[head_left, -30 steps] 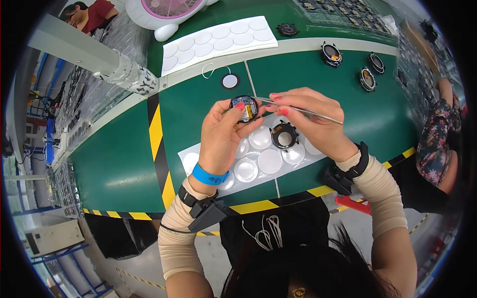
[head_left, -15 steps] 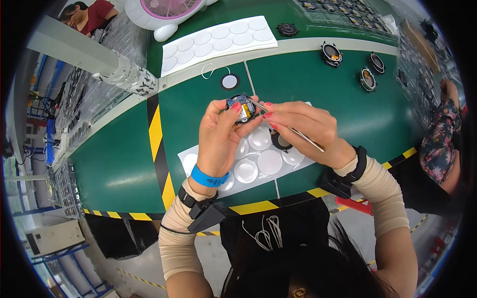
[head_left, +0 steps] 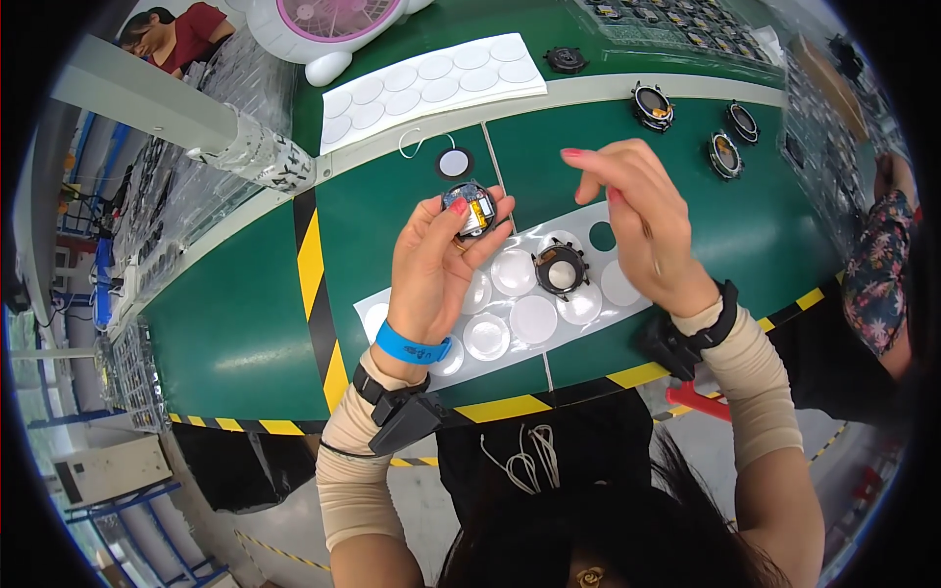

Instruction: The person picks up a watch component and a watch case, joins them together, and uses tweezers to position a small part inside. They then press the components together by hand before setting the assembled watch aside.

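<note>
My left hand [head_left: 438,269] is raised over the green table [head_left: 245,314] and pinches a small round part [head_left: 474,209] with metal and orange insides between thumb and fingertips. My right hand [head_left: 639,218] hovers just to its right, apart from the part, index finger stretched out, with thin metal tweezers [head_left: 654,257] tucked along the palm. Below both hands lies a white sheet of round clear discs [head_left: 520,318]. A black toothed ring housing [head_left: 560,269] rests on that sheet.
A white disc in a black ring [head_left: 454,163] and a second sheet of discs [head_left: 431,83] lie farther back. Several round black parts [head_left: 652,105] sit at the back right. A pink-and-white fan [head_left: 333,24] stands behind. Other people are at top left [head_left: 176,34] and right [head_left: 882,265].
My right hand has pulled the tweezers away from the round part and lifted off to the right. My left hand still holds the part, tilted slightly.
</note>
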`<action>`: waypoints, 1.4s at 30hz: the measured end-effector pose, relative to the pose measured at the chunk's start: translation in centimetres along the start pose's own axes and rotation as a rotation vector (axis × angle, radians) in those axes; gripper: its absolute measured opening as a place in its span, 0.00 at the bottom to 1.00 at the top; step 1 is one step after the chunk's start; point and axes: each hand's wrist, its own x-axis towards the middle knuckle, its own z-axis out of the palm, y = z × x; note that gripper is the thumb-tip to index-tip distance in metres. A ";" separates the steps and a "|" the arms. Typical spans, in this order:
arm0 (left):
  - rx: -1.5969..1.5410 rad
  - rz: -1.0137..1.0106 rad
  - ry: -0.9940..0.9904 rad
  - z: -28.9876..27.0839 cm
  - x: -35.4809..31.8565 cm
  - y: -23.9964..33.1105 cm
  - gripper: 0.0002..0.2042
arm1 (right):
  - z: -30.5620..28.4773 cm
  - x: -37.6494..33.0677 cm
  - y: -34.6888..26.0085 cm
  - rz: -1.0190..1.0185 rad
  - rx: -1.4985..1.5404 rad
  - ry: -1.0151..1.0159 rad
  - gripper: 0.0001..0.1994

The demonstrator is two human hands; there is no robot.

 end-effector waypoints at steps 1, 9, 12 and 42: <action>0.009 -0.004 0.005 0.0 0.0 -0.1 0.06 | -0.3 0.2 0.3 0.047 -0.051 -0.064 0.13; 0.006 0.021 0.037 -0.5 0.5 0.2 0.07 | 0.8 -0.5 1.4 0.096 -0.076 -0.476 0.14; 0.014 0.009 0.044 -0.4 0.4 0.0 0.08 | 1.5 -0.9 1.8 0.057 -0.108 -0.493 0.12; 0.475 -0.022 -0.001 0.9 -0.5 -0.9 0.14 | 2.4 -0.8 0.5 -0.250 -0.348 -0.011 0.18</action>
